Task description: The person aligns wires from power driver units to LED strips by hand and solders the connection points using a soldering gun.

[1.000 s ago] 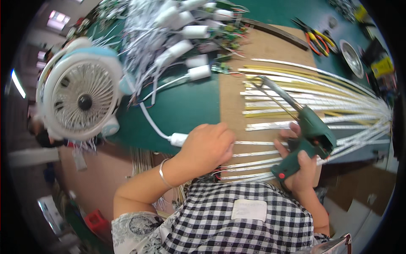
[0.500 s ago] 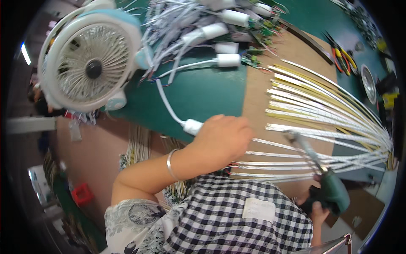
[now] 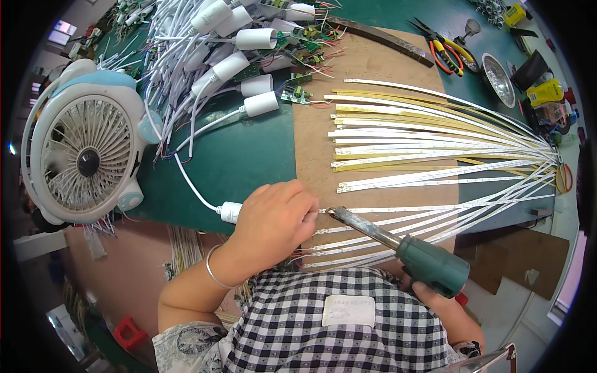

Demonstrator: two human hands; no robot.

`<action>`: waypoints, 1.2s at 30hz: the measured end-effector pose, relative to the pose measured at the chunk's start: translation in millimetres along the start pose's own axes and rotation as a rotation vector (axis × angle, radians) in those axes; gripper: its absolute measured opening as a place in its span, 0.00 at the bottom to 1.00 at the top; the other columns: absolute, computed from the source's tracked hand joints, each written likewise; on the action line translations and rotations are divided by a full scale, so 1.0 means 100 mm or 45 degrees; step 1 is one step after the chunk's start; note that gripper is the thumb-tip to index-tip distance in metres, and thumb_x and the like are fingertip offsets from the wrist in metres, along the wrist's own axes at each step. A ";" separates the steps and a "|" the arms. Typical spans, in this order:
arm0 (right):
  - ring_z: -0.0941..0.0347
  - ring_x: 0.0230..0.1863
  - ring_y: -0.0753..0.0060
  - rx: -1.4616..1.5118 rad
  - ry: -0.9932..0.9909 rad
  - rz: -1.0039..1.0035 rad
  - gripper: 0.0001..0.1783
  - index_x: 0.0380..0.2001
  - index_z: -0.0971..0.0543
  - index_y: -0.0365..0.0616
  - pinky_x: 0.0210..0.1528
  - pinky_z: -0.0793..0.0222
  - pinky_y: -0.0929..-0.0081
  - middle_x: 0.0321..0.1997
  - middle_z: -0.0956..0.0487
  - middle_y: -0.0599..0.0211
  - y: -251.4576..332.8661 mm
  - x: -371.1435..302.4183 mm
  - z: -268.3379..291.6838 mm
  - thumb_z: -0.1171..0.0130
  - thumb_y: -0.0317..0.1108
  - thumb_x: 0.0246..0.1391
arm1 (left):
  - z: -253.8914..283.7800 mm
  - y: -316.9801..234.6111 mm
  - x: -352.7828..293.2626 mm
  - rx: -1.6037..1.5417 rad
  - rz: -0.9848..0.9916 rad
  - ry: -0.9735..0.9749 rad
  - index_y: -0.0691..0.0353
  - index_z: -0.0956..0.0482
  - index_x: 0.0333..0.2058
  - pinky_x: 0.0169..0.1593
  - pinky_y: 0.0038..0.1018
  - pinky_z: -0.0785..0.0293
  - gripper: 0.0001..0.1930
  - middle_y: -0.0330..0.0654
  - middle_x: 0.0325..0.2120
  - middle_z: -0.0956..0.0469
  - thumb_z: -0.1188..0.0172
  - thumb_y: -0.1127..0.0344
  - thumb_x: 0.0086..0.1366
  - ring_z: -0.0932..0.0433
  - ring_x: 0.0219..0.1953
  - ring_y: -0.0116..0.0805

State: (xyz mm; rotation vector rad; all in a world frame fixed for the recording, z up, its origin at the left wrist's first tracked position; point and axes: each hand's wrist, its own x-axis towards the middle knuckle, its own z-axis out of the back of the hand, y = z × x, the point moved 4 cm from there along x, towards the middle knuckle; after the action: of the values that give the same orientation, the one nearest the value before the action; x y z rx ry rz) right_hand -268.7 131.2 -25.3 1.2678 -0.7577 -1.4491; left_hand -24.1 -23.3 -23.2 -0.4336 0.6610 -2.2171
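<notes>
"Swung leftward: one soldering gun (image 3: 433, 265), tip now mid-frame beside the left hand (image 3: 273, 214)."
"Fingers?"
"Left's bunch round one white cylindrical housing (image 3: 231, 212), left of centre, half-covered; right hand (image 3: 437, 301) wraps the gun's mostly hidden handle."

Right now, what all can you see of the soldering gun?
The soldering gun has a dark green, plastic-looking body and a scuffed, metal-looking barrel. It slants across the view, tip up and left, close to the left hand. The right hand holds it; its handle is mostly hidden. Whether the tip touches anything is unclear.
</notes>
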 end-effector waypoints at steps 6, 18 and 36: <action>0.25 0.39 0.54 -0.021 0.060 -0.013 0.15 0.41 0.22 0.39 0.42 0.29 0.65 0.40 0.22 0.56 0.07 0.03 -0.03 0.39 0.32 0.49 | 0.00 0.01 0.01 -0.031 0.005 0.010 0.59 0.25 0.26 0.32 0.34 0.32 0.05 0.40 0.24 0.27 0.39 0.71 0.48 0.26 0.27 0.42; 0.26 0.27 0.71 0.003 0.033 -0.073 0.25 0.49 0.31 0.33 0.33 0.31 0.74 0.30 0.22 0.62 -0.07 -0.02 -0.06 0.41 0.36 0.51 | 0.01 0.05 0.04 -0.131 0.091 0.037 0.59 0.24 0.25 0.31 0.33 0.30 0.04 0.40 0.24 0.26 0.39 0.71 0.49 0.25 0.27 0.41; 0.25 0.27 0.70 0.133 -0.055 -0.015 0.26 0.50 0.32 0.32 0.31 0.28 0.74 0.40 0.24 0.60 -0.02 -0.06 -0.05 0.39 0.36 0.52 | 0.04 -0.08 0.06 0.159 -0.026 0.001 0.56 0.25 0.24 0.30 0.31 0.37 0.04 0.36 0.20 0.28 0.37 0.70 0.49 0.28 0.23 0.36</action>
State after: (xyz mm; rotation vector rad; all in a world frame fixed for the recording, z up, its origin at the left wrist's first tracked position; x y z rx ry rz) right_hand -264.5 138.4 -26.5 1.3252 -0.8654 -1.4668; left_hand -30.4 -24.3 -14.6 -0.3772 0.5173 -2.2633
